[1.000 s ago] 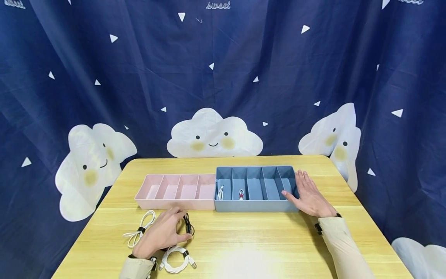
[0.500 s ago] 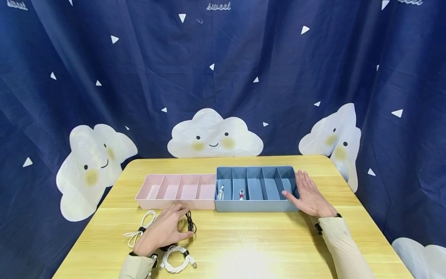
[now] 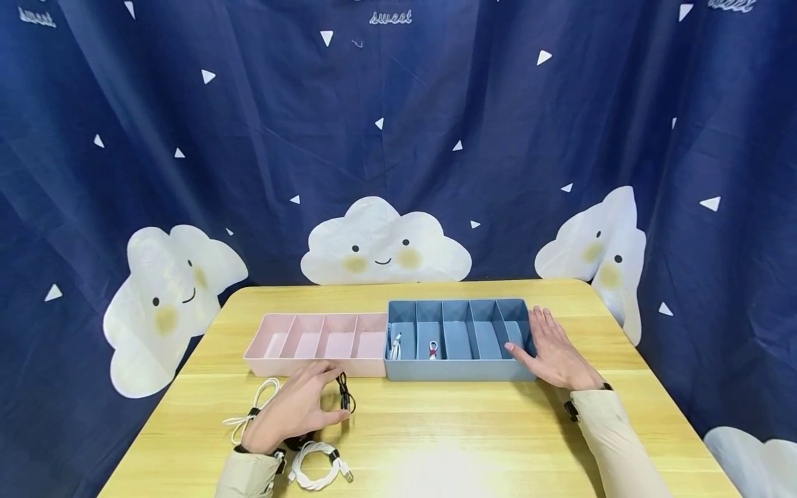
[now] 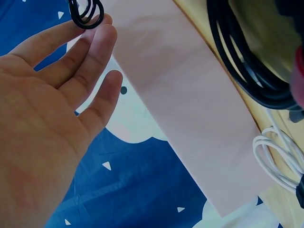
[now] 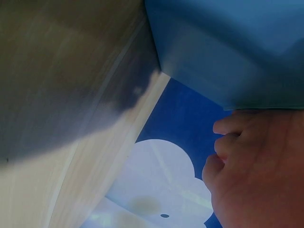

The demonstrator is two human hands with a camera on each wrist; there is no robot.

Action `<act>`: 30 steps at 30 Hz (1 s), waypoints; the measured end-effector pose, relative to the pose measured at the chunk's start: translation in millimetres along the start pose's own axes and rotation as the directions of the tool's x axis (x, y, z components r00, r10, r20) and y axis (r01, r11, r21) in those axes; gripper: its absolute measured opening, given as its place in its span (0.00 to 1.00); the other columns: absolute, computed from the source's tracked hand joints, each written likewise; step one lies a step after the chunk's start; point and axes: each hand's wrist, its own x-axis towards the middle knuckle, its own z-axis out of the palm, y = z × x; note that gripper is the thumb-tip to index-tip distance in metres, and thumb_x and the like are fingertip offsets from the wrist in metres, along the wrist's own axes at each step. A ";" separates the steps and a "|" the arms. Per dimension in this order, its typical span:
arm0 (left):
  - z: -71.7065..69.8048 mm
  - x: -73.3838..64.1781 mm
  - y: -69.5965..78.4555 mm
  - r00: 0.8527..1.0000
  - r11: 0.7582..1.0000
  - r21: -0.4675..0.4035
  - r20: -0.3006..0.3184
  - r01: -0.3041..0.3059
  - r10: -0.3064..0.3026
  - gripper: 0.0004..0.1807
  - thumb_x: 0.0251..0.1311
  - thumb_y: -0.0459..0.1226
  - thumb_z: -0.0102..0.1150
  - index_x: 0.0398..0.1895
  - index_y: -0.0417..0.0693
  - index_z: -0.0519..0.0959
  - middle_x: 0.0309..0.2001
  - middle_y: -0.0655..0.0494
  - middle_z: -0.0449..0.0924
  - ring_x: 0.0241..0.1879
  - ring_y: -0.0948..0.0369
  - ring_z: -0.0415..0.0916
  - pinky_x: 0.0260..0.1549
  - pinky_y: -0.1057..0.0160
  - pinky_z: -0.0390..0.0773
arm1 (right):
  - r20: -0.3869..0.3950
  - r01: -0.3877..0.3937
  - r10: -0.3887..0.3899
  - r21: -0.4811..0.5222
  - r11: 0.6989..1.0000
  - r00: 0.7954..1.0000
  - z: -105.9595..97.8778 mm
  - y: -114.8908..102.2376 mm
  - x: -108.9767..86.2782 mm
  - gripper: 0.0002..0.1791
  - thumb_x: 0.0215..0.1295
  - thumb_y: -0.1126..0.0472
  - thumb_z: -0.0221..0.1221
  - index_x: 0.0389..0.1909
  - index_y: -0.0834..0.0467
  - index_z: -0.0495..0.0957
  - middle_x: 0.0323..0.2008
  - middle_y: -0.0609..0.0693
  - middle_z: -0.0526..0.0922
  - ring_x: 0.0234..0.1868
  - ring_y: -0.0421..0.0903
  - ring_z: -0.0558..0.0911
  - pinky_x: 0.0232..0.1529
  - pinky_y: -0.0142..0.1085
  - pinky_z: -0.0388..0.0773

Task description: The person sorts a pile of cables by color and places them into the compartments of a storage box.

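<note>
My left hand holds a small coiled black cable at its fingertips, just in front of the pink divided organizer box. In the left wrist view, loops of that black cable stick out past the fingertips. My right hand rests against the right end of the blue divided organizer box, fingers extended along the end wall and thumb over the front rim. The right wrist view has the fingers beside the blue wall.
A tied white cable lies left of my left hand. Another coiled white cable lies nearer. Beneath the left wrist is a larger black cable coil. Two blue compartments hold a white cable and a red-tied cable.
My left hand has shifted slightly right, and the small black cable has moved with it. My right hand stays at the blue box. The whole head view has drifted down a little.
</note>
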 end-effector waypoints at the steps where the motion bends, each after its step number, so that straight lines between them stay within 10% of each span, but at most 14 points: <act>1: -0.4 0.6 0.3 1.000 1.000 -0.001 0.000 0.001 -0.001 0.44 0.52 0.60 0.73 0.66 0.41 0.79 0.63 0.48 0.80 0.64 0.47 0.78 0.63 0.45 0.77 | 0.001 0.000 0.000 -0.001 1.000 1.000 0.0 0.1 0.2 0.58 0.74 0.32 0.49 0.80 0.73 0.39 0.82 0.72 0.38 0.83 0.70 0.39 0.80 0.66 0.41; 30: -21.6 27.6 -2.6 0.999 0.999 -0.052 -0.040 -0.017 0.015 0.42 0.53 0.56 0.74 0.66 0.39 0.78 0.61 0.50 0.80 0.59 0.49 0.79 0.61 0.46 0.79 | 0.003 -0.001 0.001 0.014 1.000 1.000 0.0 -1.1 -1.5 0.58 0.74 0.32 0.50 0.81 0.71 0.38 0.82 0.71 0.37 0.83 0.69 0.38 0.80 0.66 0.40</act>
